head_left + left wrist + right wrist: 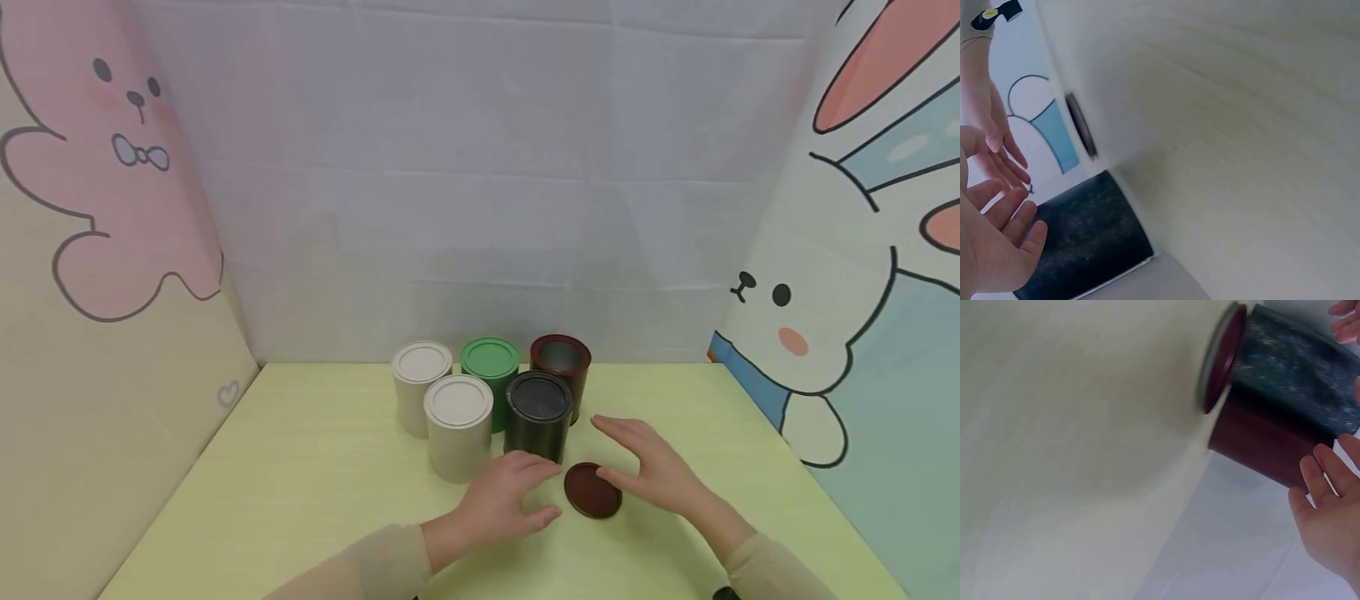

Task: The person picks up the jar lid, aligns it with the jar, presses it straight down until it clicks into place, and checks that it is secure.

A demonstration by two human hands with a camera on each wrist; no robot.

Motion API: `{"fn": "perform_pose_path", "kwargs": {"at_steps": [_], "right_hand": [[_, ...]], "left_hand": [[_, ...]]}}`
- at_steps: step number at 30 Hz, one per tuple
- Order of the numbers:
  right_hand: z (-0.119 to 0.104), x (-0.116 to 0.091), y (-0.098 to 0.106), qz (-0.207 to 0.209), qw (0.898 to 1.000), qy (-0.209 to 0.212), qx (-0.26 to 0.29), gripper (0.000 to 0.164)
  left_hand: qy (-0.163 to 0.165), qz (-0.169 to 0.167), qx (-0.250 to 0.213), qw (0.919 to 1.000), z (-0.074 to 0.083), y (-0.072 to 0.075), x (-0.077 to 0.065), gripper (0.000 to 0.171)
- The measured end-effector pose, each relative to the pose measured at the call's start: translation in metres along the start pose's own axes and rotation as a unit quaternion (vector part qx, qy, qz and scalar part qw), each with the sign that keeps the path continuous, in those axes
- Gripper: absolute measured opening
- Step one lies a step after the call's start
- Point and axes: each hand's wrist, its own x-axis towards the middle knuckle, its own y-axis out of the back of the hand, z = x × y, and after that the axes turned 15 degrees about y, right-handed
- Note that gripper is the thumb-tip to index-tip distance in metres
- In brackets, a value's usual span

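Observation:
A dark red round lid (592,491) lies flat on the table, with a hand to either side of it in the head view. My left hand (507,498), fingers apart and holding nothing, is in front of the black can (537,421). My right hand (656,468) hovers with spread fingers; its thumb overlaps the lid's edge in the head view, but the right wrist view shows the hand apart from the lid. Behind the black can stands a dark red can (579,385) with its top uncovered. The black can wears its lid.
Two white cans (459,454) and a green can (490,357), all lidded, stand close together left of the black and red cans. The pale yellow table (315,467) ends at a white cloth backdrop (480,208). Printed cloth walls (892,467) flank both sides.

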Motion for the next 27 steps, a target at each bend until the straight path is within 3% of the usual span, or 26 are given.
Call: {"fn": "perform_pose_path", "kwargs": {"at_steps": [4,17,27], "right_hand": [[0.005,-0.011,-0.005,-0.036,0.999,-0.009,-0.003,0.065],[0.022,-0.038,-0.024,-0.106,0.993,0.026,0.052,0.064],[0.029,-0.055,-0.03,-0.111,0.992,0.013,0.06,0.072]], "left_hand": [[0.009,-0.029,0.011,0.9995,-0.001,-0.01,0.001,0.047],[0.021,-0.111,0.031,0.9931,-0.001,-0.035,0.005,0.059],[0.047,-0.135,0.048,0.9886,0.006,-0.051,0.007,0.063]]}}
